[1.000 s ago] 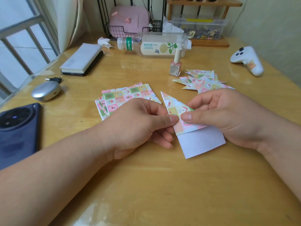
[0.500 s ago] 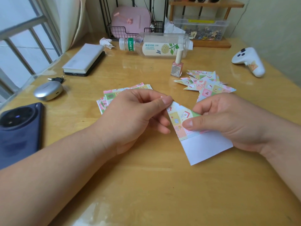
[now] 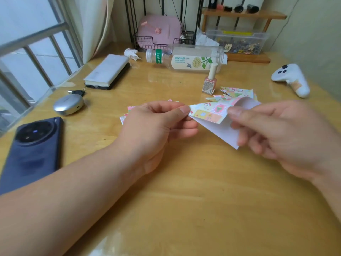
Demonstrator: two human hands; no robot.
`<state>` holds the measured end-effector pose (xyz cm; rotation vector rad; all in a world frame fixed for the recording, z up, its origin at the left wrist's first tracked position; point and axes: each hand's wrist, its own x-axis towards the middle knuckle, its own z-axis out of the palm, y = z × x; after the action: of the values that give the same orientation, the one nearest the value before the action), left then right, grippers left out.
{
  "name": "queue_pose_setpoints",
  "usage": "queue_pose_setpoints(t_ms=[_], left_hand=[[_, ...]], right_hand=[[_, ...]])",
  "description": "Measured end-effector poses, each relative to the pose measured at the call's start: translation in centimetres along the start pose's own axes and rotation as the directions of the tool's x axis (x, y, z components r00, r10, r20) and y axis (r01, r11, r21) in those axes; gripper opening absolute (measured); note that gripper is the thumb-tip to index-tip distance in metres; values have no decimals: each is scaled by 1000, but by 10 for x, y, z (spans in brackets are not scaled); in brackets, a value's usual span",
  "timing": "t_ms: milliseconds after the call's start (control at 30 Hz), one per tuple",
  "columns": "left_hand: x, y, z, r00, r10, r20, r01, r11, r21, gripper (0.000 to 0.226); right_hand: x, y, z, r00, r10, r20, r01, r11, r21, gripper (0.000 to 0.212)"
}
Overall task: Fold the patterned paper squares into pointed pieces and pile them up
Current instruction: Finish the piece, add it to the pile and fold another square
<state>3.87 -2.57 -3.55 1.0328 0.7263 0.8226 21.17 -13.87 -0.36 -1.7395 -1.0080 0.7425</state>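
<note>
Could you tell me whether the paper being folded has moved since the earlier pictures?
Yes. The paper has lifted off the table, and in this view it is now nearer the nail polish bottle.

Bare forearms (image 3: 73,200); left grip (image 3: 156,126), right grip (image 3: 280,133) short-nailed

A dark blue smartphone (image 3: 35,150) lies camera-up near the wooden table's (image 3: 184,191) left edge, a silver earbud case (image 3: 68,106) just beyond it. Toward the far edge, a clear plastic bottle (image 3: 186,59) lies on its side, and a pink nail polish bottle (image 3: 209,84) stands upright just in front of it. A white game controller (image 3: 291,80) rests near the right edge.
</note>
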Motion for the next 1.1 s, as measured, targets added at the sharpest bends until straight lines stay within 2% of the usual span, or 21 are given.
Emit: queue_pose_setpoints(t_ms=[67, 167, 233, 267, 300, 367, 433, 500, 600, 833, 1100], left_hand=[[-1, 0, 1, 1000, -2, -6, 2, 999, 32, 3], [-3, 1, 0, 998, -66, 22, 63, 992, 113, 3], [-3, 6, -3, 981, -159, 108, 123, 951, 284, 4], [-3, 9, -6, 971, -188, 146, 103, 885, 454, 6], [-2, 12, -9, 963, -208, 173, 52, 770, 636, 9], [-3, 18, -11, 952, -234, 198, -61, 490, 870, 15], [-3, 18, -10, 962, -169, 214, -156, 302, 941, 14], [-2, 15, -9, 970, -79, 228, -208, 209, 956, 10], [3, 10, -11, 970, -47, 237, -222, 224, 949, 8], [11, 11, -15, 964, -81, 252, -220, 288, 932, 8], [13, 13, -15, 962, -92, 256, -224, 268, 937, 8]], right_hand=[[-1, 1, 9, 991, 86, 107, -91, 995, 45, 60], [-1, 1, 11, 979, 134, 154, -148, 986, 82, 53], [0, 1, 9, 969, 167, 184, -181, 982, 63, 44], [0, 1, 9, 960, 194, 204, -203, 979, 26, 38], [0, 2, 9, 947, 229, 226, -228, 973, -33, 33], [0, 4, 9, 919, 300, 258, -263, 950, -169, 30], [1, 5, 9, 912, 329, 246, -264, 928, -262, 34], [3, 6, 11, 915, 333, 226, -251, 911, -328, 38], [6, 7, 12, 920, 328, 214, -237, 902, -361, 39], [10, 10, 12, 920, 327, 218, -209, 876, -434, 39], [10, 10, 10, 912, 331, 241, -202, 876, -438, 36]])
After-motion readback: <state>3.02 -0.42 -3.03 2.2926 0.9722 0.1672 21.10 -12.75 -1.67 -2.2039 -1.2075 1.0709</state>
